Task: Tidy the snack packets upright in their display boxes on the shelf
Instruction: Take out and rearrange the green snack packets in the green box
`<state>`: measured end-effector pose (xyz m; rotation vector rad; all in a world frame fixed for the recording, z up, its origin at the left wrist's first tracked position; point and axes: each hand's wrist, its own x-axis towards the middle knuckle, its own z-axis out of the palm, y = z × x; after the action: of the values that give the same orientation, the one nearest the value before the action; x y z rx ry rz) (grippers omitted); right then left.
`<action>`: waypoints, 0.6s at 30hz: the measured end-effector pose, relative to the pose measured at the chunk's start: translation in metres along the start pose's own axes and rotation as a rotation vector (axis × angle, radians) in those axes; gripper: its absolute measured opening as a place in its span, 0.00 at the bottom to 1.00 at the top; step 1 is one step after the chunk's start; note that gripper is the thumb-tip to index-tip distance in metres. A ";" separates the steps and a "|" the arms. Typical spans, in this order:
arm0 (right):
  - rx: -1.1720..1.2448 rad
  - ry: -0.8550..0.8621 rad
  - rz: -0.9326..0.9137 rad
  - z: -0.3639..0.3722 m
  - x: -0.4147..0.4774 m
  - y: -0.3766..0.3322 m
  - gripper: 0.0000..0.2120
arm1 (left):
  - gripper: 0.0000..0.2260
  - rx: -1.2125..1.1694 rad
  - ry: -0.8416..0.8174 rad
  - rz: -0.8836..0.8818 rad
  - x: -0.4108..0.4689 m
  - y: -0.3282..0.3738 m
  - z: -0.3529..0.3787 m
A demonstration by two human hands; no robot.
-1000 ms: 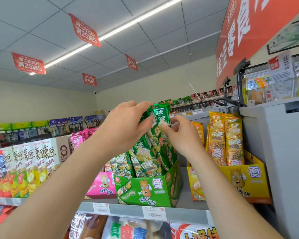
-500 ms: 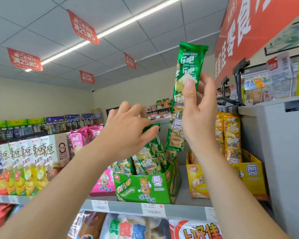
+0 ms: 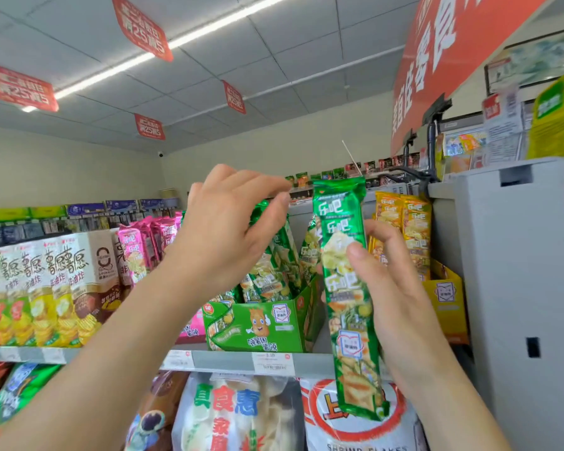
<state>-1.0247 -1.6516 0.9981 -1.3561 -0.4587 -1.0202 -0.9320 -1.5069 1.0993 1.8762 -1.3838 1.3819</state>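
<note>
Green snack packet [image 3: 342,255] out, green display box [image 3: 258,323] waiting at its nine o'clock

The right hand [image 3: 391,288] is gripping the long packet at mid-length, long axis running twelve to six. The box is sitting on the shelf [image 3: 222,358] below the left hand [image 3: 228,229], which is curling over the boxed packets [image 3: 274,271], pinching their tops or just touching, I cannot tell.

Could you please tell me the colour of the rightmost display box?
The box is yellow; head view.
</note>
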 end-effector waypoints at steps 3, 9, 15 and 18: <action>0.037 -0.099 0.048 0.002 -0.014 -0.003 0.14 | 0.18 -0.257 0.004 -0.070 -0.022 0.031 -0.007; -0.071 -0.199 0.085 0.002 -0.033 0.000 0.21 | 0.10 -0.719 0.083 -0.351 -0.050 0.060 0.003; -0.173 -0.352 0.292 -0.019 -0.055 0.000 0.16 | 0.02 -0.883 0.304 -0.457 -0.065 0.057 -0.008; -0.179 -0.361 0.316 -0.025 -0.061 -0.003 0.16 | 0.05 -0.896 0.331 -0.528 -0.072 0.055 -0.008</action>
<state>-1.0657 -1.6540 0.9463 -1.7221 -0.4076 -0.5668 -0.9849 -1.4901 1.0273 1.2006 -0.9787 0.5975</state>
